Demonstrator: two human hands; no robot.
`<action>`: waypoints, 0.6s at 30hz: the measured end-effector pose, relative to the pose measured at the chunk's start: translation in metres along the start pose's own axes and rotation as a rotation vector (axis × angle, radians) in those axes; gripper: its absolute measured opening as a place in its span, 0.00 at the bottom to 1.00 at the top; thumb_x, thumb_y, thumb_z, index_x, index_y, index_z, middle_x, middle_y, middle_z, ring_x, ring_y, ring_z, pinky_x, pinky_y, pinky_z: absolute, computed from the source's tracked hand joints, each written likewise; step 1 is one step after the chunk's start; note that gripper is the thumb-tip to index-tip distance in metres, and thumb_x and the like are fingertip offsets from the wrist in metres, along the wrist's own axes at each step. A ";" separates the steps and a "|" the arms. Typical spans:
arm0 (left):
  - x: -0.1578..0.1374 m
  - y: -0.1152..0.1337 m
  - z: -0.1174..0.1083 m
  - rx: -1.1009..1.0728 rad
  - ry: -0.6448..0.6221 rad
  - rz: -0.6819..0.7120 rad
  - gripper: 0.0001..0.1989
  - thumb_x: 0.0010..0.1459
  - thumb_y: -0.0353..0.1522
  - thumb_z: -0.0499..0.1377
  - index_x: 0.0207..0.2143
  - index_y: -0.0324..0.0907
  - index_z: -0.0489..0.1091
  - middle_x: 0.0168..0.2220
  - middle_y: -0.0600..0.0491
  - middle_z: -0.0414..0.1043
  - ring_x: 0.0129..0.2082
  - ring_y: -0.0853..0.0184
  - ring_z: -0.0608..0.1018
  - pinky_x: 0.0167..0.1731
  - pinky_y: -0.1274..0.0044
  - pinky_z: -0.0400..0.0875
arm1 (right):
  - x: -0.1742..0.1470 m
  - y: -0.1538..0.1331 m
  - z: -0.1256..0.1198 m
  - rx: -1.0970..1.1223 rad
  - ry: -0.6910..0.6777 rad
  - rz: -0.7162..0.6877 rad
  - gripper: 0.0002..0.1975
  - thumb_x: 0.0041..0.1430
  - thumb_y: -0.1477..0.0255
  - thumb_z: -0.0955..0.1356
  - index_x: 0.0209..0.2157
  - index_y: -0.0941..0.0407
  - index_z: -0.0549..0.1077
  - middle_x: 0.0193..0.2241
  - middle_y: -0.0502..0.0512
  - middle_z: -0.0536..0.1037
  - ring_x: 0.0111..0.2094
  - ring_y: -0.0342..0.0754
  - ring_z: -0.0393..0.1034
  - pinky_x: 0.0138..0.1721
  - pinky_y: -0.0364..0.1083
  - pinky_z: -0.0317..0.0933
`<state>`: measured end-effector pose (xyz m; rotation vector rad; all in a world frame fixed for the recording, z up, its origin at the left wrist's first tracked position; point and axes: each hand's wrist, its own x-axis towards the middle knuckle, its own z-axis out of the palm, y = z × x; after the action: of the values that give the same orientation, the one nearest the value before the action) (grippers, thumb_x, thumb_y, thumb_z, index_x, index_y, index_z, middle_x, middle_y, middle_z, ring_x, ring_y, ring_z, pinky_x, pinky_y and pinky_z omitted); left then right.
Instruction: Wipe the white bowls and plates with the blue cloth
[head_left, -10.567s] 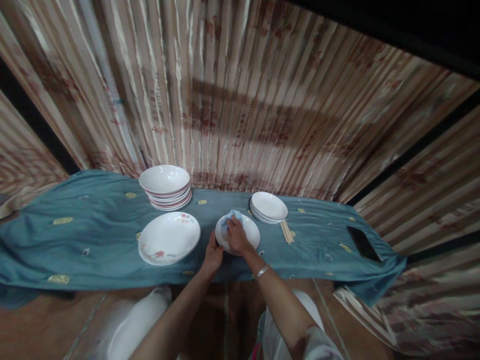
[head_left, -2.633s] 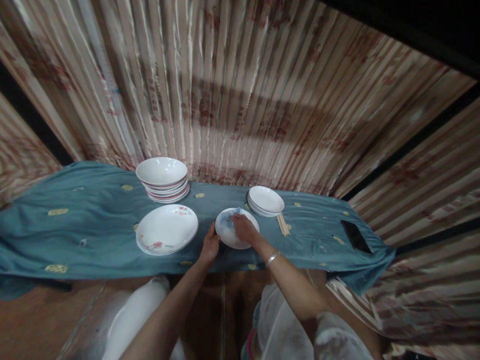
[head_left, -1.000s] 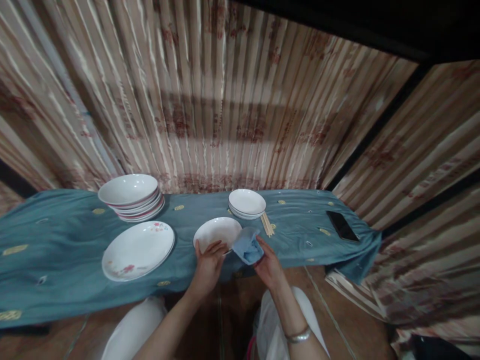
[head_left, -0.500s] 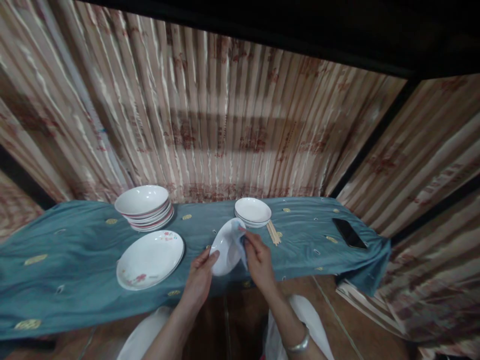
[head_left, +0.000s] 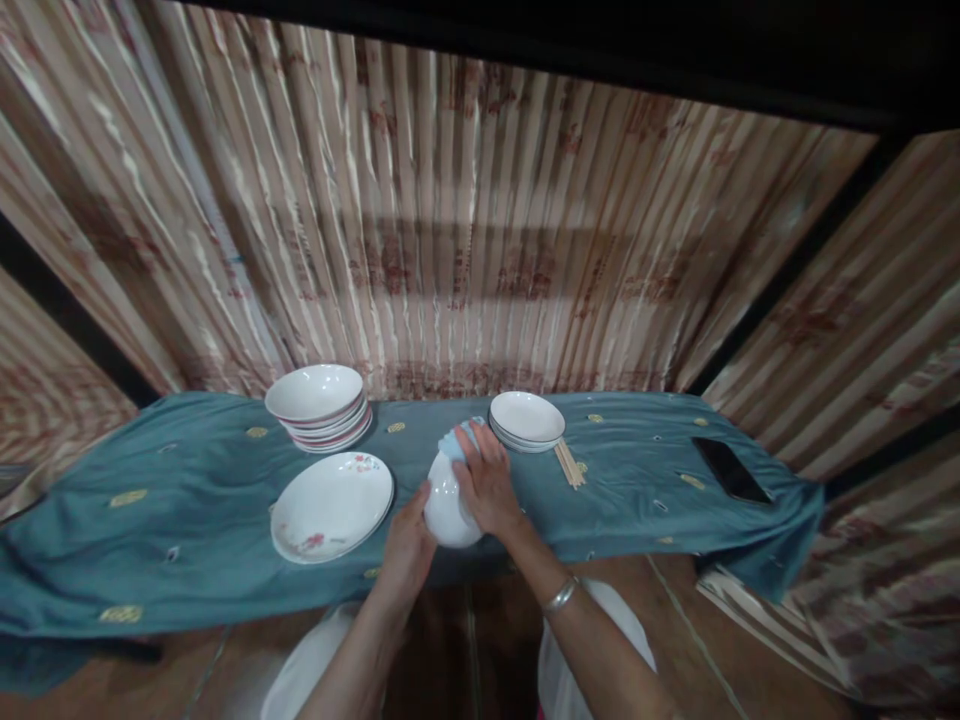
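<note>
My left hand (head_left: pixel 410 535) grips the left edge of a small white bowl (head_left: pixel 448 512), tilted so that its rounded, shiny outer side shows. A light blue cloth (head_left: pixel 454 443) lies under the fingers of my right hand (head_left: pixel 486 480), pressed against the bowl's upper right part. Part of the cloth is hidden beneath those fingers. Both hands hover over the table's front edge. Just behind the right hand stands a short stack of shallow white dishes (head_left: pixel 527 416) with dark rims. To the left of the left hand lies a large white plate (head_left: pixel 334 510) with red flowers.
A stack of white bowls (head_left: pixel 319 392) with reddish rims stands at the back left. Wooden chopsticks (head_left: pixel 570 464) lie beside the dark-rimmed dishes. A black phone (head_left: pixel 730 469) rests at the right on the teal tablecloth (head_left: pixel 630 520). A pleated curtain (head_left: pixel 450 250) hangs behind the table.
The bowl has turned from its inner side to its outer side. My right hand with the cloth has moved from the inside onto the outside. The view has shifted slightly left.
</note>
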<state>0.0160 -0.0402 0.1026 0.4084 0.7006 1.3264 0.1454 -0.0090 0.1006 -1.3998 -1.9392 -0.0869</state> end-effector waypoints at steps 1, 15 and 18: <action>0.000 0.000 -0.002 -0.011 0.009 -0.013 0.17 0.52 0.36 0.65 0.41 0.33 0.76 0.38 0.42 0.80 0.47 0.56 0.78 0.51 0.67 0.69 | -0.002 0.006 0.004 0.027 0.005 0.020 0.26 0.69 0.65 0.53 0.65 0.55 0.53 0.66 0.61 0.53 0.68 0.54 0.42 0.62 0.59 0.46; -0.003 0.013 -0.003 -0.058 0.199 -0.219 0.26 0.65 0.35 0.49 0.62 0.30 0.58 0.44 0.38 0.78 0.49 0.54 0.77 0.51 0.63 0.70 | -0.069 0.016 0.040 0.077 -0.089 0.056 0.33 0.68 0.61 0.56 0.68 0.61 0.43 0.68 0.66 0.45 0.69 0.58 0.34 0.64 0.62 0.46; 0.001 0.012 -0.008 -0.075 0.185 -0.220 0.28 0.65 0.35 0.50 0.63 0.29 0.56 0.44 0.37 0.78 0.48 0.53 0.78 0.49 0.64 0.72 | -0.080 0.002 0.032 0.059 -0.129 0.012 0.34 0.67 0.62 0.58 0.68 0.60 0.41 0.68 0.64 0.45 0.69 0.57 0.34 0.64 0.62 0.47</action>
<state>0.0018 -0.0374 0.1036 0.1436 0.8228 1.1864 0.1419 -0.0577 0.0300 -1.4083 -2.0209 0.0679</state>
